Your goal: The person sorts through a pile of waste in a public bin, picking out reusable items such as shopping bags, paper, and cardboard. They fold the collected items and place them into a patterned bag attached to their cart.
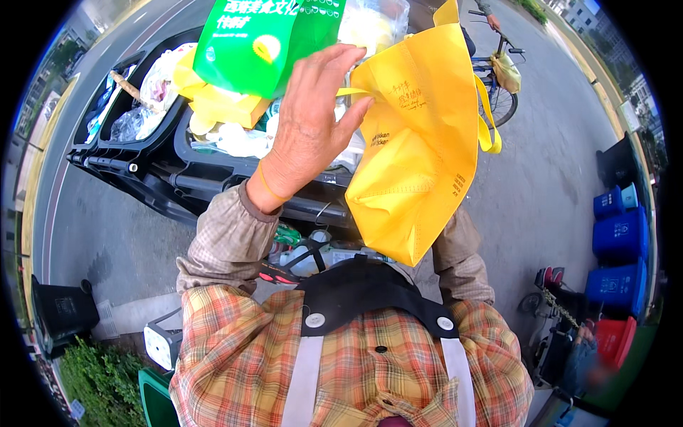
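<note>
A yellow fabric tote bag (420, 142) hangs upright in front of my chest, tilted, with one strap loose on its right side. My left hand (313, 117) is at the bag's left edge, thumb and fingers spread apart. The bag's other yellow strap (353, 92) crosses the gap between thumb and fingers; none of them closes on it. My right sleeve (459, 252) goes up behind the bag, which hides my right hand. Beyond my left hand, a green bag (267, 43) with white print lies on a heap of rubbish in a black wheeled bin (188, 181).
Another open black bin (107, 139) with plastic bags and a stick stands at the left. Bottles (313, 256) sit low before my apron. A person with a bicycle (501, 78) is at the far right. Blue bins (619, 235) and a red bin (615, 340) line the right side.
</note>
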`<act>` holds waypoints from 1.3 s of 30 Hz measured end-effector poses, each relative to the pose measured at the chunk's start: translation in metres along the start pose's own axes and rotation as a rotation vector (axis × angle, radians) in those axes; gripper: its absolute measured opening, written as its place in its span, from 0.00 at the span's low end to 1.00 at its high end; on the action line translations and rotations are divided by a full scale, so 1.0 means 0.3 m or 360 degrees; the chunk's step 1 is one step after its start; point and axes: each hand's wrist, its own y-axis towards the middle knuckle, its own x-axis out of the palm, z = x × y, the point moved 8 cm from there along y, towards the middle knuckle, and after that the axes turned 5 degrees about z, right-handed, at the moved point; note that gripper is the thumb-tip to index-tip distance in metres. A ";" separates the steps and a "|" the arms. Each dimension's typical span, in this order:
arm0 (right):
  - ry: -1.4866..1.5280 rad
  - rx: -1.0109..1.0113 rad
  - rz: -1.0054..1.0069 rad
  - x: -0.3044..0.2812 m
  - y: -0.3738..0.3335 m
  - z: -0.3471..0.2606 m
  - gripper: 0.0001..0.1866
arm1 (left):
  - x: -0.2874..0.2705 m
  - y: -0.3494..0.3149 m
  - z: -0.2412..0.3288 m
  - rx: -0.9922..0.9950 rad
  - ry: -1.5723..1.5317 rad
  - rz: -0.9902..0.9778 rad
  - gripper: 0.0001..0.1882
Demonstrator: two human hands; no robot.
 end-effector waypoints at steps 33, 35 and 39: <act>-0.0805 -0.0651 0.0142 -0.006 0.030 -0.220 0.14 | -0.021 -0.520 0.110 -0.0606 -0.0118 -0.0616 0.27; -0.0740 -0.0575 0.0184 -0.028 0.045 -0.192 0.14 | -0.010 -0.526 0.094 -0.0620 -0.0147 -0.0498 0.24; -0.0602 -0.0465 0.0194 -0.068 0.072 -0.134 0.14 | 0.023 -0.516 0.071 -0.0609 -0.0330 -0.0401 0.16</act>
